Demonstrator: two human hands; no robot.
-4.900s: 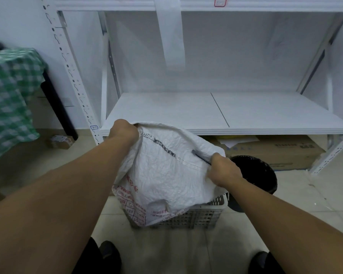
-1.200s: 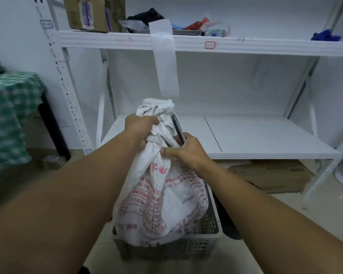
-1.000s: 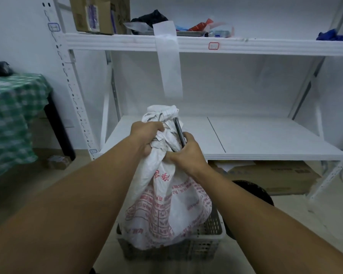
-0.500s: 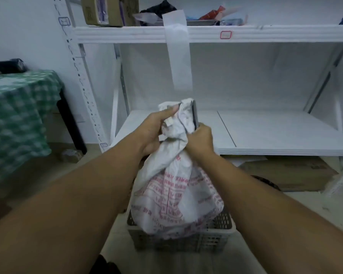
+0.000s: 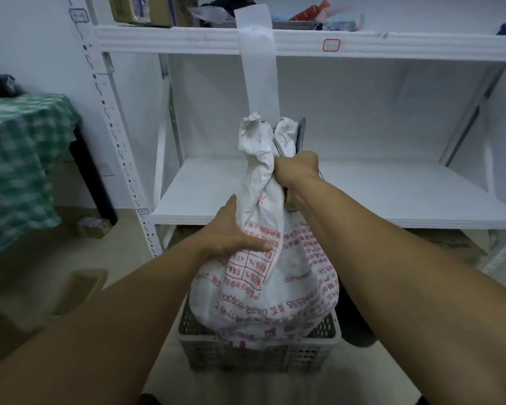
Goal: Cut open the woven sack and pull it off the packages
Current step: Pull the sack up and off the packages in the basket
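Note:
A white woven sack with red print hangs upside down, its bulging lower part resting in a grey plastic crate. My right hand is clenched around the sack's twisted neck, held high, and also holds a dark cutter that sticks up beside the crumpled top. My left hand lies against the sack's left side lower down, fingers spread and pressing into the fabric. The packages are hidden inside the sack.
A white metal shelf unit stands right behind the crate, with a paper strip hanging from its upper board. A table with a green checked cloth is at the left. A dark bin sits right of the crate.
The sack was gathered at its neck and lifted upright. My left hand has let go of the neck and dropped to the sack's side; my right hand keeps the neck and cutter.

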